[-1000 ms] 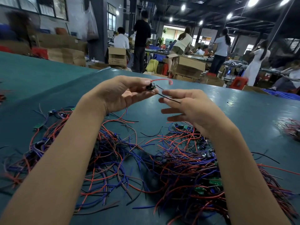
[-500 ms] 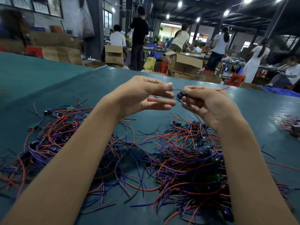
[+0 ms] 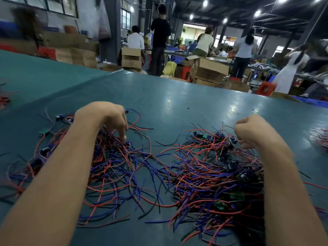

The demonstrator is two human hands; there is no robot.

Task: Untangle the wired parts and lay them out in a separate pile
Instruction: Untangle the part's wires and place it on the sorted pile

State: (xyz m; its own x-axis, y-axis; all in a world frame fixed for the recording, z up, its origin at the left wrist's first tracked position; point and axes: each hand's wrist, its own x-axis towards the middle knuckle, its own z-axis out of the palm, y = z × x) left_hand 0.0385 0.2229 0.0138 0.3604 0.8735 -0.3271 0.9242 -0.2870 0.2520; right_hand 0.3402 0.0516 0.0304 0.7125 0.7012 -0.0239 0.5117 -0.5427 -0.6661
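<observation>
Where the forearms cross the bottom edge at 7 and 5 o'clock, they hide part of the wired parts (image 3: 209, 176) — red, blue and black leads with small green boards, heaped thickest at 5 o'clock, looser towards 7. We see the left hand (image 3: 104, 116) at 10 o'clock, fingers bent down into the strands, one fingertip touching them; whether it grips any we cannot tell. The right hand (image 3: 252, 132) at 2 o'clock is curled tight above the heap — what it pinches, if anything, is hidden. Beyond, the green table (image 3: 177, 96) runs open to its far edge at 12; another wire bunch (image 3: 319, 137) is cut off at 3 o'clock.
</observation>
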